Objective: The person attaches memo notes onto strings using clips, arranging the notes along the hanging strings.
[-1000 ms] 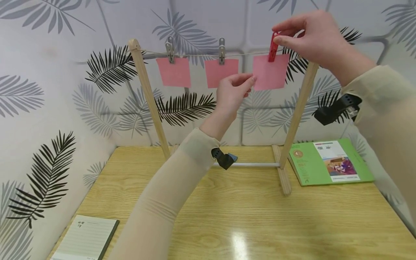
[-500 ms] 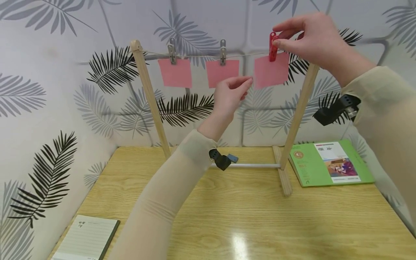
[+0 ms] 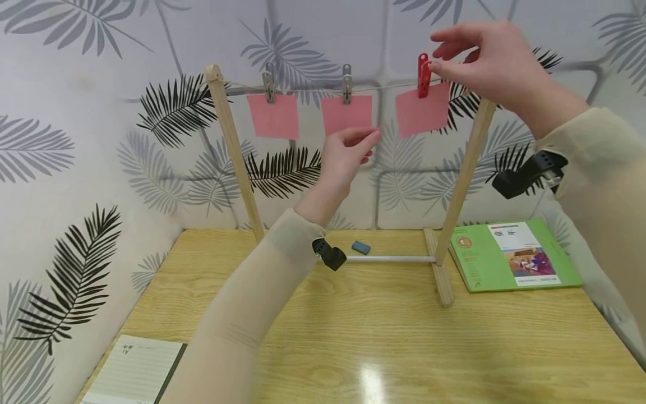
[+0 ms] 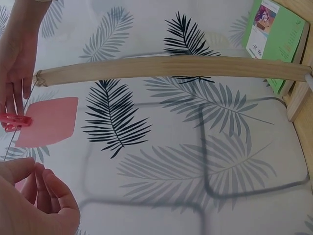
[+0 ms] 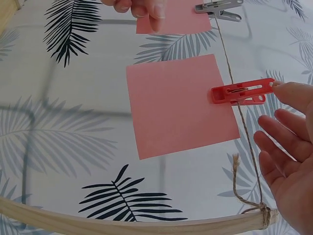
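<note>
A red plastic clothespin (image 3: 423,78) clamps a pink paper square (image 3: 421,114) to a thin string (image 5: 248,132) at the right. My right hand (image 3: 504,70) is beside it: in the right wrist view the thumb touches the end of one handle of the clothespin, and the other fingers are spread away from it. My left hand (image 3: 340,160) is in front of the middle pink paper (image 3: 348,110), its fingers loosely bent and holding nothing. Grey clothespins, one on the middle paper (image 3: 346,84) and one on the left paper (image 3: 275,119), grip the same string.
The string runs between two wooden posts (image 3: 464,174) of a stand with a white crossbar (image 3: 393,259). A small blue block (image 3: 360,247) lies behind the bar. A green book (image 3: 479,264) lies at the right of the wooden table (image 3: 404,336), a lined notepad (image 3: 136,367) at the left.
My left hand has let go of the right paper's edge and moved left and down. The right fingers have spread off the red clothespin, which stays on the string. The paper hangs slightly tilted.
</note>
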`<state>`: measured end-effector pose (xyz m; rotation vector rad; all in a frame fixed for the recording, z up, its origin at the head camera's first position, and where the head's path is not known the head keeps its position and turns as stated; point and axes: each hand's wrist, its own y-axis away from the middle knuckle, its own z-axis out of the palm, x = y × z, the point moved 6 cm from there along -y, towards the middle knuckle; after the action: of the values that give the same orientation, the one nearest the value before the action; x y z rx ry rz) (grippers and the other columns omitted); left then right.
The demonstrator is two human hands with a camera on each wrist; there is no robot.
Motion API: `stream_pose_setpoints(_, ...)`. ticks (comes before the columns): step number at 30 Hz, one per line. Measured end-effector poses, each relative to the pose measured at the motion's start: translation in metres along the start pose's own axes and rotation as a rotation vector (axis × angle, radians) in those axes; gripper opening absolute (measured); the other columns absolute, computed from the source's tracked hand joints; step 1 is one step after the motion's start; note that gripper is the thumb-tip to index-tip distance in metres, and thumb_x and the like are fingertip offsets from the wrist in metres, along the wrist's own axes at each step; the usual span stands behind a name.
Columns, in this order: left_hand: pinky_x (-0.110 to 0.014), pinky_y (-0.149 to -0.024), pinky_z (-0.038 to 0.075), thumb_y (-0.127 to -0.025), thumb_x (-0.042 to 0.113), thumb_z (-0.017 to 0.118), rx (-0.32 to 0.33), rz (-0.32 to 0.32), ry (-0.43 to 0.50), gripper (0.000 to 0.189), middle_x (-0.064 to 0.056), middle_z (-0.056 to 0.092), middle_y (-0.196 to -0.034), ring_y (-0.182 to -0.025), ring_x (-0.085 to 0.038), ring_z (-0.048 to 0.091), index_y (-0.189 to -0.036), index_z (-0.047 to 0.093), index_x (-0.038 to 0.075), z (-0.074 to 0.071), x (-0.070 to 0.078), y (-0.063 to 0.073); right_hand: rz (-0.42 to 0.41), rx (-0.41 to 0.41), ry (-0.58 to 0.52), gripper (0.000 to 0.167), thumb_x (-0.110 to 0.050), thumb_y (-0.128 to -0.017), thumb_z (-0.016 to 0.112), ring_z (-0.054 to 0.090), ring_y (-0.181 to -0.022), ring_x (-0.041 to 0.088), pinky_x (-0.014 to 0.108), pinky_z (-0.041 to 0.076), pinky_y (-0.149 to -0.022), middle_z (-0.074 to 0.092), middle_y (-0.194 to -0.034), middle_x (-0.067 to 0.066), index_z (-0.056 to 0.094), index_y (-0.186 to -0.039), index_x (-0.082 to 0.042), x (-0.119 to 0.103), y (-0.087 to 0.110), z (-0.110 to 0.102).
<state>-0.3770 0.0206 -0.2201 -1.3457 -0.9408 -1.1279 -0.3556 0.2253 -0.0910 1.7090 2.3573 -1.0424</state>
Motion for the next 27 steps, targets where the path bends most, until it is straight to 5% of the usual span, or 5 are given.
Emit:
stream_pose_setpoints(8,-0.025,-0.073,0.052,-0.093,0.023,0.071,-0.007,0.011,-0.075,0.023,0.001,0.071,-0.099,-0.079,-0.016,0.06,-0.113,0.075,0.013,-0.014,0.001,0.006,-0.03,0.048,-0.024,0.053,-0.034,-0.097,0.062,0.045,-0.105,0.007,0.009,0.044,-0.094,0.057,-0.14,0.012,0.049,-0.147,-0.025,-0.005,0.006,-0.008)
stream_pose_setpoints(20,-0.027,-0.075,0.05,-0.094,0.024,0.07,-0.025,0.037,-0.17,0.022,0.003,0.068,-0.092,-0.081,-0.014,0.06,-0.114,0.074,0.016,-0.04,0.002,0.023,-0.176,0.07,-0.004,0.052,-0.024,-0.097,0.065,0.048,-0.111,0.008,0.005,0.038,-0.087,0.06,-0.136,0.011,0.05,-0.147,-0.022,-0.028,0.025,-0.007)
stream_pose_setpoints(27,-0.028,-0.078,0.052,-0.094,0.024,0.069,-0.02,0.04,-0.174,0.022,-0.001,0.069,-0.096,-0.083,-0.014,0.062,-0.115,0.073,0.017,-0.059,0.0,0.035,-0.219,0.08,-0.058,0.052,-0.02,-0.095,0.068,0.051,-0.091,-0.003,0.007,0.039,-0.077,0.063,-0.127,0.01,0.053,-0.144,-0.02,-0.03,0.05,0.0)
